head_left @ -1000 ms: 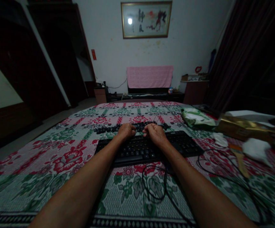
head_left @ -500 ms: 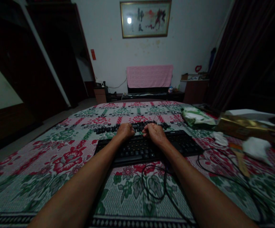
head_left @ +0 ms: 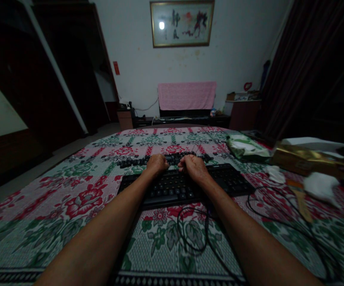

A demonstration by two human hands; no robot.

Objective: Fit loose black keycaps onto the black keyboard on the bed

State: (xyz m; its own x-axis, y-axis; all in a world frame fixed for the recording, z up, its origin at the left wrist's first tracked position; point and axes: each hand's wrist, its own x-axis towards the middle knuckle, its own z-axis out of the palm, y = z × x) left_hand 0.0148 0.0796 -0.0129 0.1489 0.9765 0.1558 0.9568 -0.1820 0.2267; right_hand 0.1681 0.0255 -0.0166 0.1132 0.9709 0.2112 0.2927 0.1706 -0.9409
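A black keyboard lies on the flowered tablecloth in front of me, some of its key places showing without caps. Behind it stretches a row of loose black keycaps. My left hand is closed over the keyboard's far edge, close to the keycaps. A short gap away, my right hand is closed too, its thumb and fingers pinched together. Whatever either hand holds is hidden or too small to name. My forearms cover parts of the keyboard.
A black cable loops over the tablecloth at the front and right. To the right lie a wooden-handled brush, crumpled white tissues, a green tissue pack and a gold box.
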